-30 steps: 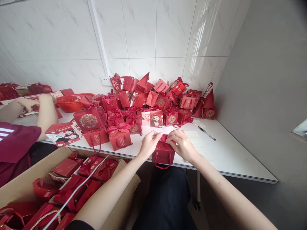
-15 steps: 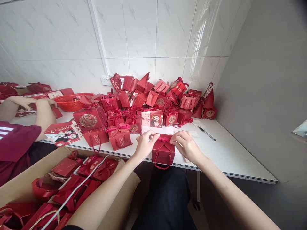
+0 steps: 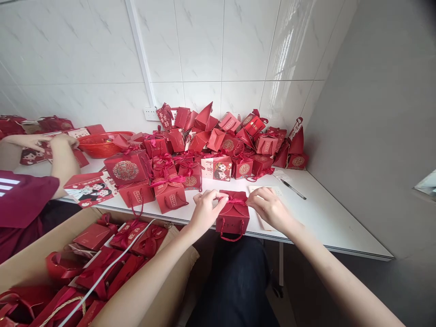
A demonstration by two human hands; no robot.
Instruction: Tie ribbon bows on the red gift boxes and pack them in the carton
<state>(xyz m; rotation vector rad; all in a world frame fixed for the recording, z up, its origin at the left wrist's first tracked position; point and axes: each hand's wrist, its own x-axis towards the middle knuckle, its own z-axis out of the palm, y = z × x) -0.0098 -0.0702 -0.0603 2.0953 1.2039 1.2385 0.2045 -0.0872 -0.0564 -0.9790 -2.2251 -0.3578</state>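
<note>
A small red gift box (image 3: 233,218) with a twisted cord handle stands at the table's front edge, before my knees. Across its top runs a dark red ribbon (image 3: 235,200), knotted in the middle. My left hand (image 3: 208,206) pinches the ribbon at the left side between thumb and forefinger. On the other side my right hand (image 3: 267,204) is closed on the ribbon's right part; its fingertips partly hide that end. Both hands are level with the box lid.
Many red gift boxes (image 3: 218,138) are heaped against the wall. A pen (image 3: 293,189) and a paper pad (image 3: 277,193) lie to the right. At lower left is a carton (image 3: 85,213) of boxes. Further left, a co-worker's hands (image 3: 64,141) are near an orange basket (image 3: 102,145).
My hands have moved slightly apart, the right one a little to the right, drawing along the ribbon. The box stays nearly in place.
</note>
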